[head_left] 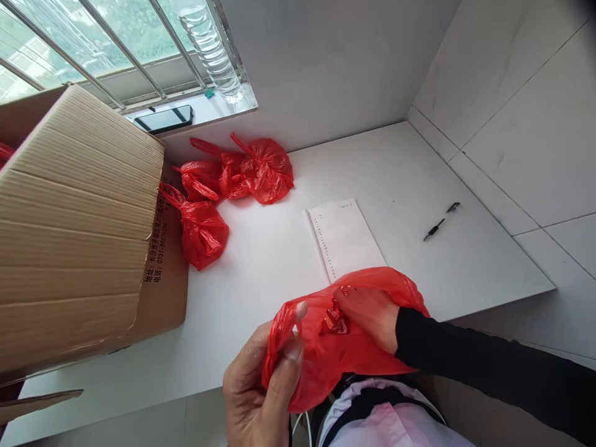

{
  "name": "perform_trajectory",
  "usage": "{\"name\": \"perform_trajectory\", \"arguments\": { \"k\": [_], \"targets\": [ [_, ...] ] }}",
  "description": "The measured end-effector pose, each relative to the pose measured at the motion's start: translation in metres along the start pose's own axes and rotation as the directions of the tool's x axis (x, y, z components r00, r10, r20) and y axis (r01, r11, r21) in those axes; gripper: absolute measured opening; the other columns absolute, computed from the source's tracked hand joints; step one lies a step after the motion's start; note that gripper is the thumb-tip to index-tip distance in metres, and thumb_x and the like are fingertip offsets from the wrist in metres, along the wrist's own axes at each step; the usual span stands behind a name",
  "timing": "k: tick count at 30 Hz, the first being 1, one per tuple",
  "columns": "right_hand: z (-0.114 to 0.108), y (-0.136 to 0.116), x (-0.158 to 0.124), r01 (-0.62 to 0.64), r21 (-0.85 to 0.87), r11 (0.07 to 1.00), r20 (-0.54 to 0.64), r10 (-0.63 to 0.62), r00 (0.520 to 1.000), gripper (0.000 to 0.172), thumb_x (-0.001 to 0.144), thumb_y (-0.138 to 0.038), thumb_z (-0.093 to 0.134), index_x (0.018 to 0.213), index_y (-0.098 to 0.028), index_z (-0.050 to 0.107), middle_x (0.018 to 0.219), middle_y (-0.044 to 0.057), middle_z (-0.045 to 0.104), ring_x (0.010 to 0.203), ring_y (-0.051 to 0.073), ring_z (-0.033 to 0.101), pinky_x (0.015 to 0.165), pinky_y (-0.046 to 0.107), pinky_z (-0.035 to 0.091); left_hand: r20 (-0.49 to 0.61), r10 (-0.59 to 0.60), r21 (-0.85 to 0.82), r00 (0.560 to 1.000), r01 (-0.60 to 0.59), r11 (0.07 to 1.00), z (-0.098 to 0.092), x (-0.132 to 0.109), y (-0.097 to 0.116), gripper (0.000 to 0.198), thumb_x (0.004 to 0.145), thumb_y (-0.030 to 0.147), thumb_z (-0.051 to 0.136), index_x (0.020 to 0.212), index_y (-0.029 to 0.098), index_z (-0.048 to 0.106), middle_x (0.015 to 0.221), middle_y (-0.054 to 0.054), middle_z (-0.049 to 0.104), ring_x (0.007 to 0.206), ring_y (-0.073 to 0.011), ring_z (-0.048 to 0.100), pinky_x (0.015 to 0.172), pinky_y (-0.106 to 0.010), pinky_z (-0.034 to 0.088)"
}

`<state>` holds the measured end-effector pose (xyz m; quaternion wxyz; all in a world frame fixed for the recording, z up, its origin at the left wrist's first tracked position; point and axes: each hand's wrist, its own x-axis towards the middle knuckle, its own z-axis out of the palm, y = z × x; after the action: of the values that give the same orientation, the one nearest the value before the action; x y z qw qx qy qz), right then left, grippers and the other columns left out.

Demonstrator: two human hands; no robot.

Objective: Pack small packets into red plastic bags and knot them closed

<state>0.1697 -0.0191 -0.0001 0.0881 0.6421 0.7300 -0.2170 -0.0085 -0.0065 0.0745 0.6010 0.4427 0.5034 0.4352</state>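
left hand point(258, 385), nearest at 7 o'clock, pinches a bunched edge of the bag point(326, 366) between thumb and fingers. its grip is clamped on the red film and lifts that side of the mouth. the bag sits at 6 o'clock, hanging over the near edge of the counter point(261, 261), with its mouth open toward 12. right hand point(372, 320), in a black sleeve coming from 4 o'clock, is inside the mouth. its grip looks closed on a few wrapped sweets point(335, 321), though the film partly veils the fingers.

to do this well, i judge, the left pinch wants to be high and taut so the mouth gapes. the sweets are best let go low in the bag, not at the rim. the load is safer over the counter than off its edge, since film this thin likely slips and tears.

farther, at 12 o'clock, a sheet point(347, 239) lies flat, with a pen point(440, 222) well apart at 2. at 10 to 11 o'clock lie tied bags point(202, 233), the nearest touching the box point(79, 236) at 9. farthest, at 11, a phone point(165, 118) lies on the sill point(209, 110), near a bottle point(212, 56).
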Motion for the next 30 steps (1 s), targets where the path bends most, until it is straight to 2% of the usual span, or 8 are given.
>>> {"name": "perform_trajectory", "arguments": {
  "k": [6, 10, 15, 20, 23, 26, 28, 30],
  "targets": [
    [-0.009, 0.001, -0.003, -0.038, 0.018, 0.999, -0.064, 0.039, 0.997, 0.018, 0.094, -0.007, 0.048, 0.098, -0.016, 0.064, 0.090, 0.011, 0.070, 0.085, 0.025, 0.069, 0.078, 0.033, 0.049, -0.032, -0.008, 0.008, 0.999, 0.009, 1.000, -0.006, -0.001, -0.006, 0.019, 0.076, 0.032, 0.082, 0.095, 0.036, 0.081, 0.112, 0.001, 0.078, 0.083, -0.0148, 0.072, 0.072, -0.021, 0.062],
    [-0.006, -0.003, 0.000, -0.076, 0.033, 0.997, -0.088, 0.079, 0.993, 0.026, 0.093, -0.004, 0.044, 0.110, -0.013, 0.061, 0.093, 0.013, 0.069, 0.086, 0.028, 0.068, 0.078, 0.039, 0.050, -0.079, -0.043, 0.011, 0.996, 0.044, 0.999, -0.005, 0.000, -0.008, 0.021, 0.075, 0.032, 0.083, 0.096, 0.032, 0.081, 0.116, -0.001, 0.077, 0.088, -0.0147, 0.073, 0.080, -0.021, 0.061],
    [0.012, -0.015, -0.005, 0.104, 0.075, 0.992, -0.054, -0.100, 0.994, 0.030, 0.095, -0.009, 0.049, 0.120, -0.021, 0.059, 0.095, 0.006, 0.070, 0.084, 0.025, 0.069, 0.067, 0.035, 0.051, -0.089, -0.053, -0.011, 0.995, 0.052, 0.999, -0.001, 0.003, -0.009, 0.024, 0.075, 0.030, 0.083, 0.100, 0.030, 0.081, 0.118, -0.004, 0.076, 0.077, -0.0111, 0.071, 0.075, -0.018, 0.061],
    [0.020, -0.017, -0.006, 0.138, 0.072, 0.988, -0.014, -0.137, 0.990, 0.027, 0.097, -0.010, 0.048, 0.117, -0.021, 0.063, 0.096, 0.008, 0.073, 0.089, 0.027, 0.070, 0.070, 0.038, 0.052, -0.063, -0.035, -0.019, 0.997, 0.034, 0.999, 0.001, 0.004, -0.005, 0.023, 0.076, 0.029, 0.082, 0.099, 0.028, 0.081, 0.116, -0.007, 0.077, 0.074, -0.0120, 0.069, 0.068, -0.019, 0.060],
    [0.018, -0.012, -0.006, 0.111, 0.047, 0.993, -0.042, -0.109, 0.993, 0.045, 0.095, -0.008, 0.049, 0.138, -0.018, 0.052, 0.098, 0.011, 0.073, 0.088, 0.028, 0.071, 0.068, 0.037, 0.053, -0.035, -0.032, -0.006, 0.999, 0.032, 0.999, 0.000, 0.004, -0.005, 0.025, 0.079, 0.030, 0.079, 0.104, 0.030, 0.080, 0.105, -0.005, 0.079, 0.080, -0.0141, 0.070, 0.074, -0.021, 0.060],
    [0.016, -0.006, -0.009, 0.099, 0.031, 0.995, -0.059, -0.097, 0.994, 0.057, 0.093, -0.005, 0.049, 0.149, -0.015, 0.040, 0.118, 0.018, 0.070, 0.100, 0.030, 0.070, 0.074, 0.039, 0.055, -0.012, -0.023, 0.015, 1.000, 0.023, 1.000, -0.002, 0.004, -0.007, 0.025, 0.081, 0.031, 0.078, 0.106, 0.032, 0.079, 0.096, -0.003, 0.079, 0.075, -0.0106, 0.067, 0.076, -0.018, 0.058],
    [0.015, -0.004, -0.014, 0.099, 0.057, 0.993, -0.088, -0.094, 0.992, 0.053, 0.094, -0.006, 0.048, 0.146, -0.017, 0.045, 0.120, 0.018, 0.069, 0.104, 0.030, 0.069, 0.080, 0.039, 0.054, -0.015, -0.010, 0.029, 1.000, 0.010, 1.000, -0.003, 0.004, -0.008, 0.023, 0.081, 0.031, 0.078, 0.104, 0.032, 0.080, 0.097, -0.002, 0.078, 0.073, -0.0090, 0.066, 0.074, -0.015, 0.057],
    [0.016, -0.004, -0.019, 0.094, 0.104, 0.990, -0.100, -0.083, 0.991, 0.042, 0.094, -0.008, 0.051, 0.134, -0.019, 0.056, 0.110, 0.014, 0.072, 0.100, 0.028, 0.070, 0.083, 0.038, 0.052, -0.019, 0.000, 0.033, 1.000, 0.000, 0.999, -0.001, 0.004, -0.009, 0.023, 0.081, 0.031, 0.078, 0.104, 0.032, 0.080, 0.099, -0.001, 0.078, 0.075, -0.0090, 0.067, 0.073, -0.014, 0.056]
  ]
}}
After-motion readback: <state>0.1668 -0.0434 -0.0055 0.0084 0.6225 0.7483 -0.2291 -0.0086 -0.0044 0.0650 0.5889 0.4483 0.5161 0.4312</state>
